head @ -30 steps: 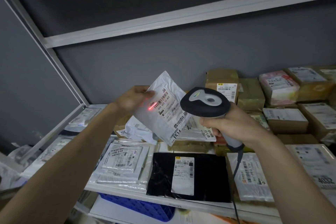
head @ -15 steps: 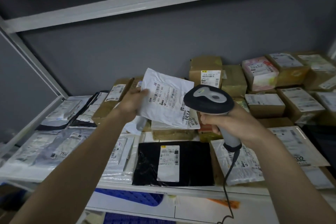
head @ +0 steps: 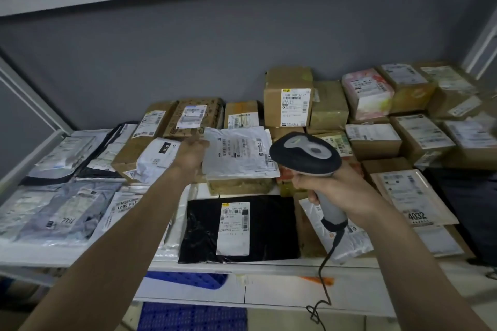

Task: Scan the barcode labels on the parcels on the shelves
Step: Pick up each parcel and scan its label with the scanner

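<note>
My left hand (head: 191,154) holds the left edge of a white plastic parcel (head: 239,153), which lies almost flat, label up, on a stack of boxes at mid-shelf. Its fingertips are hidden behind the hand. My right hand (head: 330,191) grips the handle of a grey and black barcode scanner (head: 305,154), whose head sits just right of that parcel and covers its right edge. No red scan line shows. A black parcel (head: 269,226) with a white label lies at the shelf's front, below the scanner.
Cardboard boxes (head: 289,107) with labels are stacked along the back and right of the white shelf (head: 269,267). Grey and white mailer bags (head: 61,212) cover the left part. The scanner cable (head: 326,271) hangs past the front edge. A blue crate (head: 188,278) sits below.
The white parcel has gone from held up and tilted under the red scan line to lying down on the stack. The camera view has tipped downward and to the right.
</note>
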